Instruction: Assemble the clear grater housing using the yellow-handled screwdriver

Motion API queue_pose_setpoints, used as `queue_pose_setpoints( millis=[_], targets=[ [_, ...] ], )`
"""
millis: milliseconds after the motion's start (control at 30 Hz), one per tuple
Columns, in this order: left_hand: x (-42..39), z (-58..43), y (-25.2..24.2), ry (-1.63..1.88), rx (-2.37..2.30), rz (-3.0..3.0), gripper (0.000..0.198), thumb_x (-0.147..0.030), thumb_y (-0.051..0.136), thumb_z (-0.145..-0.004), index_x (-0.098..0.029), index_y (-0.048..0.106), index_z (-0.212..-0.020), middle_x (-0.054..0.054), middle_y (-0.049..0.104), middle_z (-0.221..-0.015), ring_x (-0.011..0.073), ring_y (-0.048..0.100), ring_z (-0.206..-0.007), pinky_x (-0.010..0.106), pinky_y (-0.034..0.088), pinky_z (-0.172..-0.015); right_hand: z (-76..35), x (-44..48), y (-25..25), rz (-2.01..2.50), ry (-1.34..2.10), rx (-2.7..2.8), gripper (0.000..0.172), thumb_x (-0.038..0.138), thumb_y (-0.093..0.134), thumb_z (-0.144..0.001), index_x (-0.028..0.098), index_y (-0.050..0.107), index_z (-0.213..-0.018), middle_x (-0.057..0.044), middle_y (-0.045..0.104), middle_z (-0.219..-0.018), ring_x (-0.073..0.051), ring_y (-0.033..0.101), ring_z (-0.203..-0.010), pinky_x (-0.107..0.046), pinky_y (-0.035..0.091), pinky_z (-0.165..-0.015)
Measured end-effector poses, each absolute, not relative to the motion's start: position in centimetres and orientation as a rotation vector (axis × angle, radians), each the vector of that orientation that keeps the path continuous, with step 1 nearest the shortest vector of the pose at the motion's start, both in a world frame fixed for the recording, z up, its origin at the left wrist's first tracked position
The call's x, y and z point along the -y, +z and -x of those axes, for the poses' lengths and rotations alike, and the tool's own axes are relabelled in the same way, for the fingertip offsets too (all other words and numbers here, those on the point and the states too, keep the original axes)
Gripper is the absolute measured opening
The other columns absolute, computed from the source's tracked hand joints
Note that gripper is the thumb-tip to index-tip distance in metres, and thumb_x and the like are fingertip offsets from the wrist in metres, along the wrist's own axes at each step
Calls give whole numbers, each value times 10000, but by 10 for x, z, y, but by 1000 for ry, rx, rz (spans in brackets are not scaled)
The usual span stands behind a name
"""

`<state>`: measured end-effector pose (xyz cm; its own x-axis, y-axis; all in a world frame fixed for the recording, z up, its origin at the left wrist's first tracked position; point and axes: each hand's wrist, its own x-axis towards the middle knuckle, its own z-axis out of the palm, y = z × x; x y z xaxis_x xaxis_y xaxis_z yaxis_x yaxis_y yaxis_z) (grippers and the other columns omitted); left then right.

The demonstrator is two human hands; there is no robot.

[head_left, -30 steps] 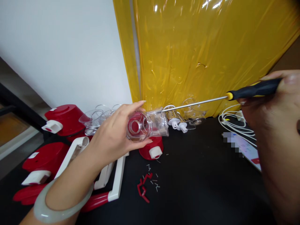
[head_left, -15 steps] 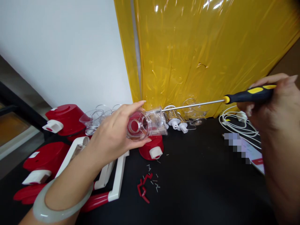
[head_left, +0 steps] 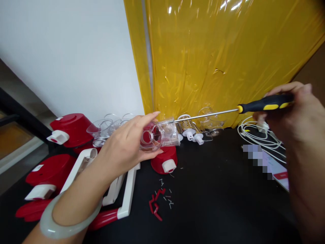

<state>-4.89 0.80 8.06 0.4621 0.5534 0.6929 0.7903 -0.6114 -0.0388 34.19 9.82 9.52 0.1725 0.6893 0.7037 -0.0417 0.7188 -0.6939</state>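
Note:
My left hand (head_left: 127, 140) is closed around a clear plastic housing (head_left: 152, 135), its round opening facing me and its boxy end pointing right. In my right hand (head_left: 291, 108) is a screwdriver (head_left: 264, 104) with a black and yellow handle. The long metal shaft runs leftward, and its tip meets the upper edge of the boxy end. Whether a screw sits at the tip is too small to tell. Below on the black table lie several small screws (head_left: 169, 200) and several bent red plastic pieces (head_left: 156, 203).
Red bases with white knobs (head_left: 72, 130) and white-and-red handles (head_left: 127, 196) crowd the left. Metal grater drums (head_left: 188, 127) and clear parts (head_left: 212, 122) stand at the back, before a yellow curtain (head_left: 215, 61). A white cable (head_left: 254, 135) and a phone (head_left: 273, 166) lie right.
The screwdriver handle has rolled, and my right hand has shifted slightly left with it. The clear housing has tilted a little in my left hand.

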Motion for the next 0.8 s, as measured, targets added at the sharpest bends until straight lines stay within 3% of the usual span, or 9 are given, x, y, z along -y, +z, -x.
queue_pose_setpoints(
  millis=[100,200,400,433,500,567,667,733,800],
  targets=[
    [-9,49,79,-898,1123,2362,857,-392,812,-813,-253,362,-1529,119,642,-1330,305,677,-1160,427,589,-983,-340,-95,102,609,682,1287,237,399,757,-644,203,701,-763,-64,687,-767,-261,686,-648,-385,526,-437],
    [-10,49,78,-877,1122,2361,861,-381,811,-814,-247,358,-1534,127,648,-1331,311,677,-1159,441,592,-981,-341,-91,105,637,703,1327,221,280,798,-609,205,712,-798,-33,670,-716,-226,669,-559,-353,516,-426],
    [-10,48,77,-873,1130,2351,857,-377,819,-805,-246,375,-1526,135,664,-1313,321,677,-1162,463,594,-984,-349,-89,98,743,623,1402,403,576,810,-709,207,682,-809,4,587,-504,-151,430,-251,-265,262,-215],
    [-10,48,77,-871,1131,2353,852,-374,818,-807,-245,377,-1525,135,663,-1318,321,675,-1169,463,592,-989,-349,-90,98,760,623,1399,467,653,775,-713,204,681,-800,-2,581,-491,-150,424,-247,-261,256,-207],
    [-10,48,77,-869,1129,2361,843,-373,815,-812,-243,381,-1522,134,663,-1325,320,672,-1178,462,590,-996,-347,-91,100,746,693,1371,558,745,762,-649,209,682,-783,-32,648,-589,-174,527,-330,-282,359,-239],
    [-10,48,77,-870,1132,2365,842,-377,816,-811,-243,383,-1520,133,662,-1329,320,671,-1183,461,588,-1000,-345,-91,104,696,780,1326,523,656,869,-530,230,679,-767,-27,703,-737,-207,655,-513,-326,505,-356],
    [-10,49,77,-877,1131,2356,845,-379,818,-808,-242,382,-1519,134,660,-1329,318,672,-1182,456,585,-1006,-344,-88,106,663,789,1325,485,405,958,-437,249,670,-794,20,698,-779,-194,686,-610,-330,564,-466],
    [-10,49,77,-878,1117,2352,844,-375,817,-811,-234,381,-1520,136,661,-1325,314,675,-1176,449,584,-1007,-345,-86,105,672,715,1364,502,467,955,-491,239,652,-821,21,664,-679,-174,628,-485,-299,502,-391],
    [-11,49,77,-874,1110,2352,842,-371,816,-812,-230,382,-1519,138,659,-1326,313,677,-1172,446,586,-1001,-346,-86,103,726,637,1402,499,590,889,-594,223,648,-830,12,607,-542,-159,531,-357,-249,356,-283]
  ],
)
